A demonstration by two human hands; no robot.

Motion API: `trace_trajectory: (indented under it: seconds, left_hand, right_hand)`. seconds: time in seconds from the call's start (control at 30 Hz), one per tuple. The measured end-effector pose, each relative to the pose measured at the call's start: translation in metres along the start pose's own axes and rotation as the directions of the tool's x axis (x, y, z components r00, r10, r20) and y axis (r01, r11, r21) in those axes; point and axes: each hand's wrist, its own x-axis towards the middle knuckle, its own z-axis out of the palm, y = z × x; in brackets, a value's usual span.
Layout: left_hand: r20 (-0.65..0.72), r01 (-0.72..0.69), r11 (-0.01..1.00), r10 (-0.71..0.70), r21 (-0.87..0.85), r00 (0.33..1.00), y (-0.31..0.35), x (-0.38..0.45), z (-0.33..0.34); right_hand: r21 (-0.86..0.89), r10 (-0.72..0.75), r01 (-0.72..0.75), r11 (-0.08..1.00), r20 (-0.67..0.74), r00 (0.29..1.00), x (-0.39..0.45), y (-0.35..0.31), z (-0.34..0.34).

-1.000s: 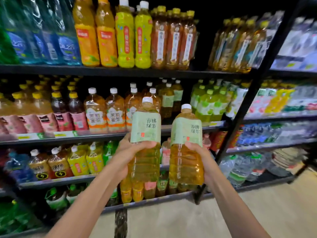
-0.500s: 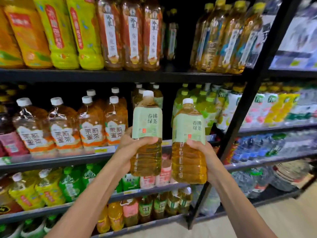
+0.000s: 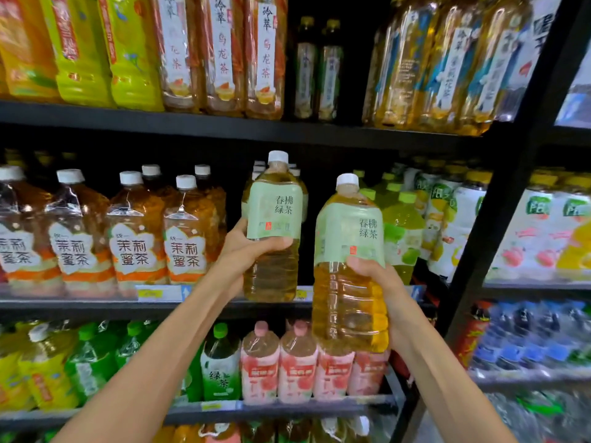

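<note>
pale-green labels wrap the two big bottles of amber tea in hand. the left hand (image 3: 246,251) is curled around the left bottle (image 3: 271,276) just under its label, thumb across the front. it holds the bottle upright with its base right at the front lip of the middle shelf (image 3: 80,303), in the dark gap between the jasmine tea bottles (image 3: 188,238) and the lime-green bottles (image 3: 403,231). white caps (image 3: 259,164) of what look like the same tea show just behind it. the right hand (image 3: 380,282) grips the right bottle (image 3: 345,308) around its waist, lower and nearer the camera, in front of the shelf edge and not yet over it.

to do this well, i would set the left bottle's base flat on the shelf before letting go, then slide it back against the row, label forward. the gap looks narrow, so go straight in to avoid nudging the neighbours. raise the right bottle over the lip only afterwards, beside the first.
</note>
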Motion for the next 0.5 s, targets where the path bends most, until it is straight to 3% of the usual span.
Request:
trace_trajectory:
  seconds: [0.33, 0.5]
  left_hand:
    - [-0.012, 0.014, 0.999, -0.013, 0.049, 1.0, -0.051, 0.067, 0.01]
    - [-0.012, 0.039, 0.999, -0.039, -0.014, 0.999, -0.06, 0.08, 0.013]
  right_hand:
    - [0.038, 0.074, -0.075, 0.996, 0.032, 0.997, 0.016, 0.006, -0.012]
    - [0.048, 0.071, -0.072, 0.996, 0.023, 0.997, 0.016, 0.004, -0.017]
